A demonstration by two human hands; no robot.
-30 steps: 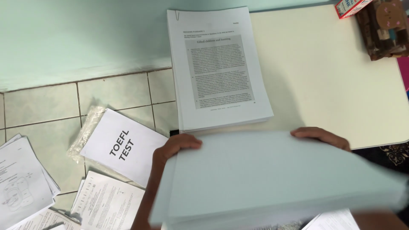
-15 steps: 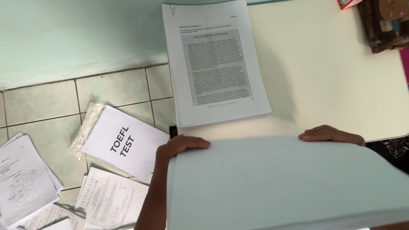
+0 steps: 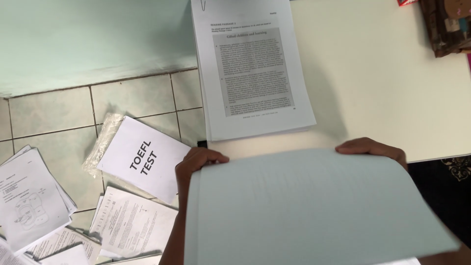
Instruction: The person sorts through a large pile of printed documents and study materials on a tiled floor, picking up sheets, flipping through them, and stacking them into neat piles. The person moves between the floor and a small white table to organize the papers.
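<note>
- Nearest to me, I am seeing a thick pale blank-faced sheaf of paper (image 3: 314, 206) filling the lower middle of the view, lifted and tilted in front of the counter (image 3: 392, 88).
- My left hand (image 3: 198, 162) is gripping the sheaf's far left corner, fingers (image 3: 213, 158) curling over its top edge and holding it.
- My right hand (image 3: 371, 148) is gripping the far right part of the same edge, fingers (image 3: 355, 145) wrapping over the paper and holding it.
- Down on the tiled floor (image 3: 132, 98) to the left, loose printed sheets (image 3: 130, 228) are lying scattered, some overlapping.
- Among them a white cover sheet with large black lettering (image 3: 143, 159) is lying tilted, partly over a clear plastic sleeve (image 3: 102, 142).
- Just beyond my hands, a tall stack of printed pages (image 3: 252, 68) is sitting on the counter's left edge, text side up, apart from the sheaf I am holding.
- Farthest off, a brown patterned box (image 3: 449, 27) is sitting at the counter's far right corner, well apart from the stack.
- A pale green wall (image 3: 88, 39) is running above the floor tiles.
</note>
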